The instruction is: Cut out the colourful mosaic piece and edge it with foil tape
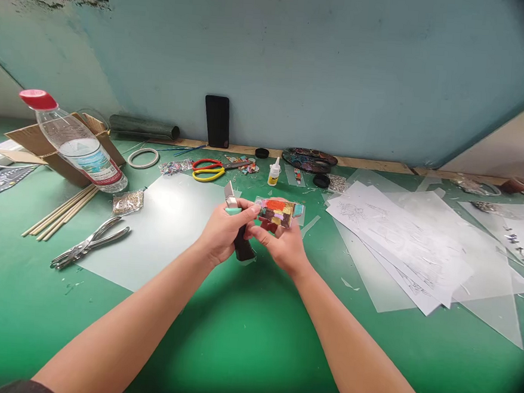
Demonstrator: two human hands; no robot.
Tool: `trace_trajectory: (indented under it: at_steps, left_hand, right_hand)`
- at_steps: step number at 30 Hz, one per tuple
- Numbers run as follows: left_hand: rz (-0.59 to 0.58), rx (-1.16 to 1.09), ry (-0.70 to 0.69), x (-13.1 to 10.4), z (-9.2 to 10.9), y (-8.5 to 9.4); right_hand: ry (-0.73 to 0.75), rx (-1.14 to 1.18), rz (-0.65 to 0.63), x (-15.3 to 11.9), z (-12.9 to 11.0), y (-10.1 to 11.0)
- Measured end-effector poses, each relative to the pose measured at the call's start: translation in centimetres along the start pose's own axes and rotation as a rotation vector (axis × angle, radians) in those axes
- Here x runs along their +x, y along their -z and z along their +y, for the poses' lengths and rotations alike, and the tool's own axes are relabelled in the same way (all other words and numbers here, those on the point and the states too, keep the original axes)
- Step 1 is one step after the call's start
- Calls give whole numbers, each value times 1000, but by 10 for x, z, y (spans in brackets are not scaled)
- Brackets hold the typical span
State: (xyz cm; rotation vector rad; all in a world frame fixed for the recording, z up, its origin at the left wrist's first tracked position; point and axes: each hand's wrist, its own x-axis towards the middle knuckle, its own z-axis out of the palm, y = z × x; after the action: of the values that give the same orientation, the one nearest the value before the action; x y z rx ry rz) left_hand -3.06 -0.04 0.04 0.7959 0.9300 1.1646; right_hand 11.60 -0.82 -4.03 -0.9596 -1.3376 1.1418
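Observation:
Above the near middle of the green table, my left hand (224,233) is closed around a tool with a dark handle (243,249), a teal band and a pale flat metallic end. I cannot make out its kind. The left thumb also pinches the left edge of a small colourful picture piece (276,211), painted red, yellow and dark, with a clear margin. My right hand (289,246) grips that piece from below and behind, its thumb near the lower edge. Some fingers of both hands are hidden. A translucent sheet (166,214) lies beyond the left forearm.
A tilted bottle (89,154) leans on a cardboard box (62,167) at left, near wooden sticks (63,212) and metal pliers (88,244). Scissors (210,170), a small glue bottle (274,172) and an upright phone (217,121) stand behind. Drawn paper sheets (394,235) overlap at right.

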Motion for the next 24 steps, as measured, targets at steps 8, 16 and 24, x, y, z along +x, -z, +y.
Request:
trace_trajectory:
  at_steps: [8,16,24]
  left_hand:
    - [7,-94,-53,-1,4,1]
    - [149,-368,-145,26,26,32]
    - [150,-30,-226,40,16,50]
  right_hand:
    - [-165,-155,-300,-10,10,-10]
    - [-100,-682,-308,-6,-14,-1]
    - [-243,-341,259,20,-12,39]
